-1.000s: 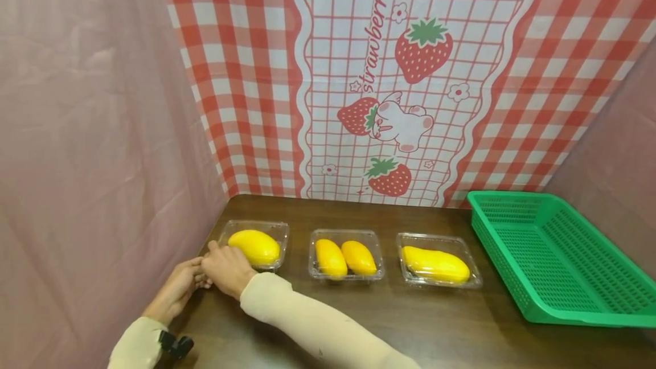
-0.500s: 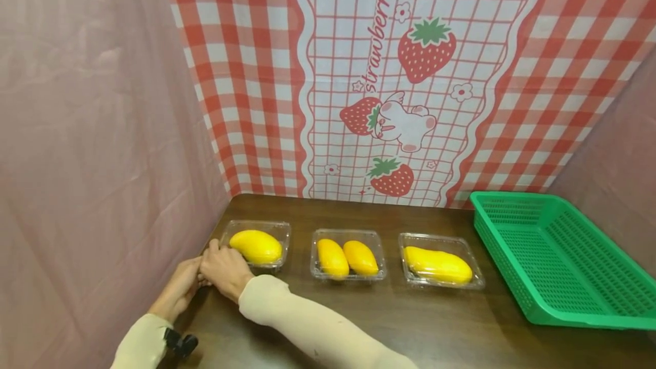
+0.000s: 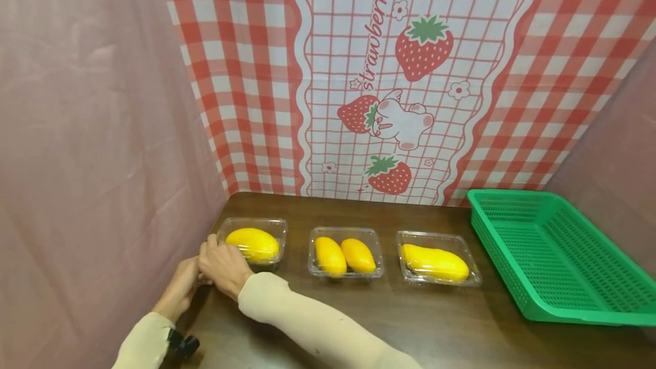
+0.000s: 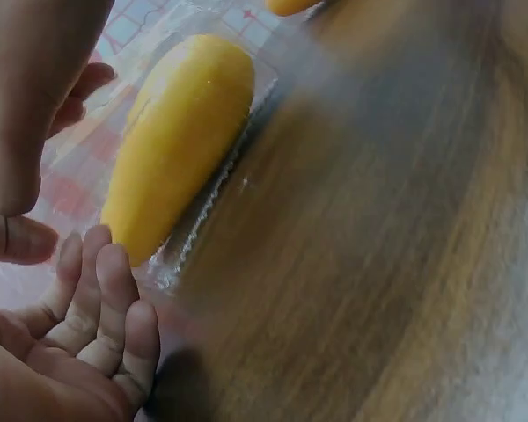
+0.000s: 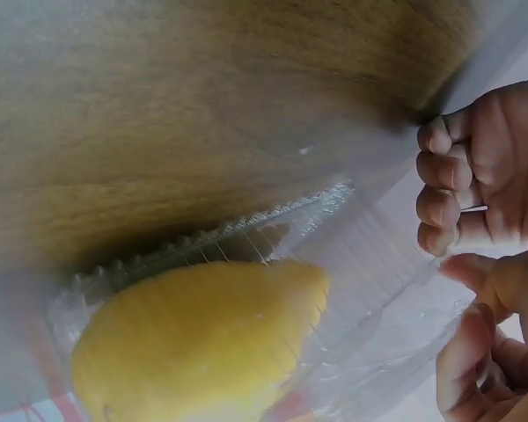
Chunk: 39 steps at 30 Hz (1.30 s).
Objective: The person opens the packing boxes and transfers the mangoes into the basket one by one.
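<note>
A yellow mango [image 3: 253, 244] lies in the clear plastic tray [image 3: 283, 226] at the table's left side. Clear, wrinkled plastic film [image 5: 396, 374] spreads over this mango and runs up to the hands. My right hand [image 3: 224, 266] pinches the film's edge beside the tray's near left corner, seen at the lower right of the right wrist view. Against it is my left hand [image 3: 180, 289], palm up with bent fingers [image 4: 119, 280], its thumb meeting the right hand's fingers. Whether the left thumb and forefinger also grip film, I cannot tell.
The middle clear tray [image 3: 346, 231] holds two mangoes [image 3: 330, 256]; the right one [image 3: 438, 237] holds one long mango [image 3: 434, 263]. A green plastic basket [image 3: 504, 258] stands at the table's right. Pink cloth [image 3: 102, 175] hangs close beside the left arm.
The hands stay together at the left tray's near corner, with only small finger movements. The left wrist has shifted slightly right. The trays and basket keep their places on the table.
</note>
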Each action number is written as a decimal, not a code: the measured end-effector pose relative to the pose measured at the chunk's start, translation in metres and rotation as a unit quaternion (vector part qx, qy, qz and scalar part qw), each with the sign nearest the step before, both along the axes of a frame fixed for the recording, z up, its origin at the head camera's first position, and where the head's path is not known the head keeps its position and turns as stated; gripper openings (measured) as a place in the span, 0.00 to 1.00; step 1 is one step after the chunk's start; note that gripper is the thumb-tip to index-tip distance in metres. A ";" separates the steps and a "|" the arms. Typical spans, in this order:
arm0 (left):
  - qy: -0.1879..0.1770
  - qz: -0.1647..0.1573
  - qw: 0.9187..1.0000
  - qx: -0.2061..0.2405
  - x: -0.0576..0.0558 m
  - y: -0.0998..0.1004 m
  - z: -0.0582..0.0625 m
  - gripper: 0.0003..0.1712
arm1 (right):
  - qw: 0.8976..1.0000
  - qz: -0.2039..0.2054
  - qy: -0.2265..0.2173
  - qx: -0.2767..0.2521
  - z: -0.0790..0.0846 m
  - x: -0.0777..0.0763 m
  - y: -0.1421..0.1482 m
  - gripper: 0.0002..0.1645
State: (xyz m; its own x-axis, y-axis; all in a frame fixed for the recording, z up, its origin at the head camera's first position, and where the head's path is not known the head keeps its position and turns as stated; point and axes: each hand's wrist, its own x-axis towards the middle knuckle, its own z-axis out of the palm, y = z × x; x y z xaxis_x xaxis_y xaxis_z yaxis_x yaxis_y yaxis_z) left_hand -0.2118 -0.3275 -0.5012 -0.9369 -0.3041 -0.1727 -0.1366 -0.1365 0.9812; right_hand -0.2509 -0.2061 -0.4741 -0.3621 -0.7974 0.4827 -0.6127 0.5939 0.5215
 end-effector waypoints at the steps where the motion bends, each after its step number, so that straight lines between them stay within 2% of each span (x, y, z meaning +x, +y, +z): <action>1: 0.000 -0.005 1.000 -0.010 0.000 0.000 0.000 0.22 | 1.000 0.001 -0.009 0.003 0.001 0.000 0.001 0.04; 4: -0.005 -0.015 0.999 -0.032 0.000 0.000 -0.001 0.22 | 1.000 -0.001 -0.027 0.006 0.000 0.000 0.005 0.04; 10: -0.014 -0.027 0.998 -0.049 0.001 -0.005 -0.002 0.18 | 1.000 0.003 -0.029 0.009 -0.003 0.001 0.019 0.07; 12: -0.018 -0.040 0.997 -0.056 0.001 -0.008 -0.001 0.15 | 0.999 0.000 -0.034 0.013 -0.003 0.001 0.026 0.09; 17: -0.033 -0.068 0.994 -0.074 0.000 -0.012 0.002 0.12 | 0.999 -0.011 -0.049 0.015 -0.001 -0.001 0.044 0.07; 31: -0.033 -0.119 0.989 -0.083 0.003 -0.021 0.004 0.11 | 1.000 -0.014 -0.017 0.020 -0.004 0.001 0.086 0.03; 36: -0.032 -0.119 0.988 -0.094 0.003 -0.019 0.003 0.11 | 1.000 -0.010 0.000 0.011 -0.005 -0.001 0.093 0.03; 39: -0.031 -0.115 0.988 -0.100 0.003 -0.018 0.002 0.12 | 1.000 -0.004 -0.018 0.007 -0.004 -0.004 0.097 0.03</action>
State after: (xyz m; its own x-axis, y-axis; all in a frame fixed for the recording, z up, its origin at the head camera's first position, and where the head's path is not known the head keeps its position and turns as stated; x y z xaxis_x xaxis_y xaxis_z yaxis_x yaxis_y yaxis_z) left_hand -0.2087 -0.3450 -0.4991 -0.9748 -0.1172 -0.1897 -0.2017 0.1006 0.9743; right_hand -0.2551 -0.1092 -0.4784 -0.3855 -0.8012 0.4577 -0.6263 0.5914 0.5079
